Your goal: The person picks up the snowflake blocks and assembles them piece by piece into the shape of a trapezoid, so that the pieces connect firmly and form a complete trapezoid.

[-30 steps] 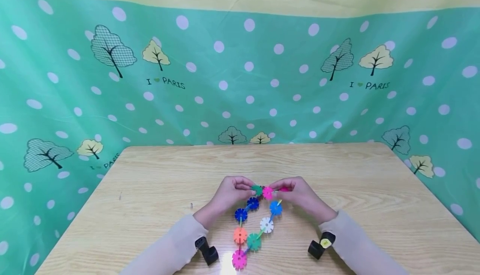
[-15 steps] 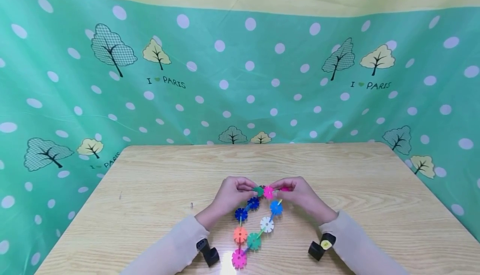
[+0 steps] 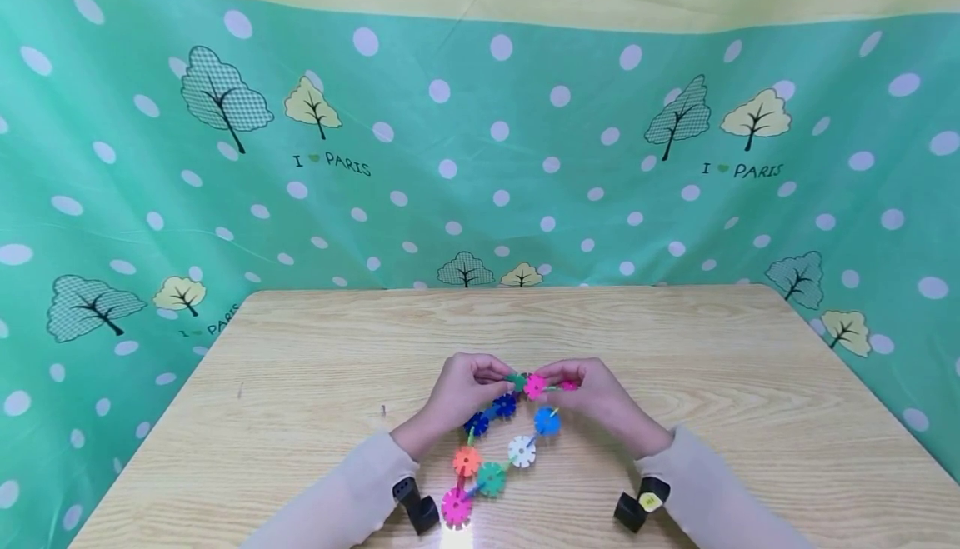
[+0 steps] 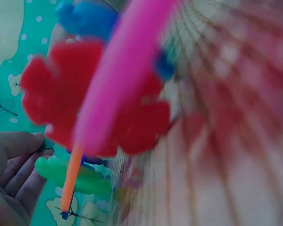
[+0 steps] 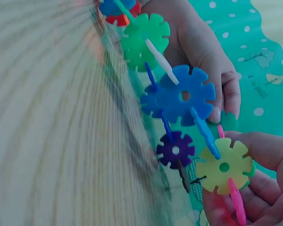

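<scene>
The chain of toy discs (image 3: 491, 441) hangs in a loop from both hands above the near middle of the table (image 3: 315, 382). Its lower end, with the pink disc (image 3: 456, 506), has swung to the left since half a second ago, so the loop now looks lifted and loose rather than lying flat. The left hand (image 3: 463, 388) pinches the green disc (image 3: 516, 381) at the top; the right hand (image 3: 581, 391) pinches the pink one (image 3: 535, 386) beside it. The two top discs touch, seemingly being joined.
</scene>
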The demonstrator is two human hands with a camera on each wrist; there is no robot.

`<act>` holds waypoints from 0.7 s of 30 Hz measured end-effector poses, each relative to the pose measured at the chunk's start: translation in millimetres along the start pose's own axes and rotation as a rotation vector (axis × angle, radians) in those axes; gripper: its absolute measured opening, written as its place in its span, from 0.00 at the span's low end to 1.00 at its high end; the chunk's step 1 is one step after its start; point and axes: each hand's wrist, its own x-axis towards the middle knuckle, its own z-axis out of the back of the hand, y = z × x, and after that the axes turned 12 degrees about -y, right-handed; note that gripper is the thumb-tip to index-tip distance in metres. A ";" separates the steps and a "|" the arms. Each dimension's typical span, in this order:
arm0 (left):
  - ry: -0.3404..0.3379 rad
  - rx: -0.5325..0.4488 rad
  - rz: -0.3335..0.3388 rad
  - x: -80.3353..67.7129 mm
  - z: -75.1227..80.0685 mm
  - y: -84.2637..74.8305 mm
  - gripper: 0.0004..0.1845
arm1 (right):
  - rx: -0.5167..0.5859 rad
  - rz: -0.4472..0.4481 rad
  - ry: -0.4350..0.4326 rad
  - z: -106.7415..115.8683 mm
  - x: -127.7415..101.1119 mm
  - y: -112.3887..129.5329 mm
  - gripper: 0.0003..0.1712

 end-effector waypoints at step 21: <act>0.052 0.005 -0.083 0.8 -0.2 -2.6 0.05 | -0.099 0.094 0.009 -3.7 -4.4 4.0 0.19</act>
